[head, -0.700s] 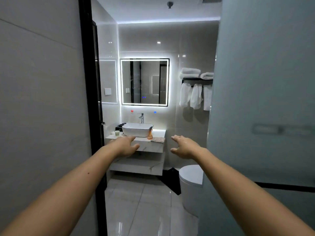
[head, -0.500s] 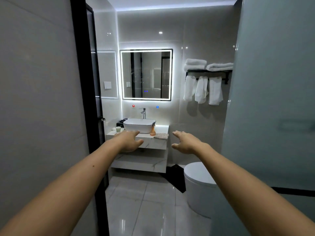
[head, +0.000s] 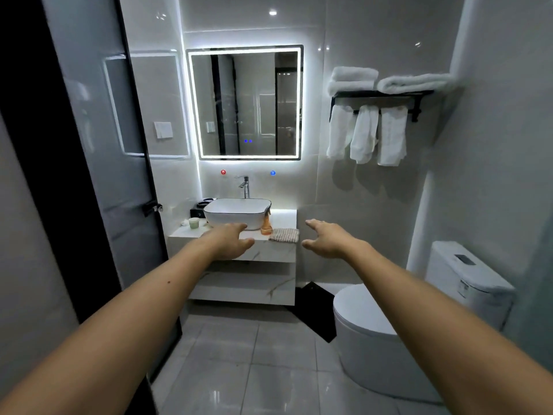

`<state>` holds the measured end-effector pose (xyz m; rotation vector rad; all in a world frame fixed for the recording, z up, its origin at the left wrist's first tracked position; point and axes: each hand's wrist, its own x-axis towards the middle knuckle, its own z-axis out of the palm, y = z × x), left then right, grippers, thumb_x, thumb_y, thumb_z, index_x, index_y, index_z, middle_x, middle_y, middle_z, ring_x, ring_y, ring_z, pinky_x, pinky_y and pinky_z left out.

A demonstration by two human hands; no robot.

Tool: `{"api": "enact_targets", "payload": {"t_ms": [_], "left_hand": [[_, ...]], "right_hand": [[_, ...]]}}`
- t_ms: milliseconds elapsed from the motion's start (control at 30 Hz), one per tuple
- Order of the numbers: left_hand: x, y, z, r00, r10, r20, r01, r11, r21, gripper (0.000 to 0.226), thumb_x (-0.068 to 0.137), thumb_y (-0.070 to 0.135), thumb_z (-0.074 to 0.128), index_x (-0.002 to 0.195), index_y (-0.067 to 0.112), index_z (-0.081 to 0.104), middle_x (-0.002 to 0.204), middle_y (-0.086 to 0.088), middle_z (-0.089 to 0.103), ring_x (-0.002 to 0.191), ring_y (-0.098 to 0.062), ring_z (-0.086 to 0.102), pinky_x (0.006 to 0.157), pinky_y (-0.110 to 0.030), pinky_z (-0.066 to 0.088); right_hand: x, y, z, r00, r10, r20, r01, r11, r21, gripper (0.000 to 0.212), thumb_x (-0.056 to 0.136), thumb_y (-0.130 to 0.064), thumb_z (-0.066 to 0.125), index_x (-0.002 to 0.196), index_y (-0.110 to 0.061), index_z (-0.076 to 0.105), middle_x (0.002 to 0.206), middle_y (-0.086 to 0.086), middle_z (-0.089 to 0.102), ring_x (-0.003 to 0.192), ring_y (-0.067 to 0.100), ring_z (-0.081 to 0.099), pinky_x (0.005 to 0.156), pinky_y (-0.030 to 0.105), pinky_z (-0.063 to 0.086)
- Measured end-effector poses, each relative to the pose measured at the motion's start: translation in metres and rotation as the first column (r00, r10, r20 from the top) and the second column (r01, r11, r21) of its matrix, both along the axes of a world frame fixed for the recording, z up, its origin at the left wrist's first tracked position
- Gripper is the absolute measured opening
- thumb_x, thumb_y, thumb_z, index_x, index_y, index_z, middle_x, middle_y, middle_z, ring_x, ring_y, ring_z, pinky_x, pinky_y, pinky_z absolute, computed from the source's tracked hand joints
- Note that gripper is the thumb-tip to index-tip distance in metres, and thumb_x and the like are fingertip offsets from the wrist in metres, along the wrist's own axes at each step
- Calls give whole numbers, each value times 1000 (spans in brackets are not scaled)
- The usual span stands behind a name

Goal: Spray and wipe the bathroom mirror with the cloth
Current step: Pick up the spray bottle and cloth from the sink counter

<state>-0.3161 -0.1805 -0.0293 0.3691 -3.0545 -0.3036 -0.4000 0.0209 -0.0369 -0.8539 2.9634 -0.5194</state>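
The square mirror [head: 245,103] with a lit white border hangs on the far wall above the basin. A small orange spray bottle [head: 265,225] stands on the vanity counter [head: 278,253] just right of the basin. A striped folded cloth [head: 284,235] lies beside the bottle at the counter's front right. Both my arms stretch forward, well short of the counter. My left hand [head: 232,240] is open and empty, in front of the basin. My right hand [head: 327,240] is open and empty, to the right of the cloth.
A white basin [head: 238,211] with a tap [head: 246,185] sits on the counter, with a small cup [head: 194,223] and a black tray at its left. A toilet [head: 398,322] stands at the right. A towel rack [head: 377,115] hangs above it. The open door [head: 98,163] is at the left.
I have moved forward through the doorway; the mirror, vanity and toilet are nearer and larger. The frosted panel at the right has slid out of view. Both hands stay open and outstretched.
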Motion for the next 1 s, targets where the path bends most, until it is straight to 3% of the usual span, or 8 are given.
{"api": "enact_targets", "payload": {"t_ms": [567, 1000], "left_hand": [[-338, -92, -27, 999, 39, 13, -40, 994, 98, 61, 94, 40, 41, 146, 14, 24, 154, -10, 29, 140, -28, 29, 111, -35, 25], [-593, -225, -118, 993, 3, 117, -24, 984, 175, 63, 92, 39, 44, 145, 12, 22, 154, -12, 29, 140, -29, 29, 113, -41, 24]], "right_hand": [[-349, -101, -24, 996, 61, 62, -62, 998, 11, 64, 92, -29, 51, 147, -13, 22, 153, 6, 25, 139, 22, 25, 110, 29, 23], [-582, -223, -109, 971, 8, 237, 9, 997, -73, 61, 94, -29, 48, 147, -18, 21, 151, 8, 29, 134, 25, 33, 106, 32, 29]]}}
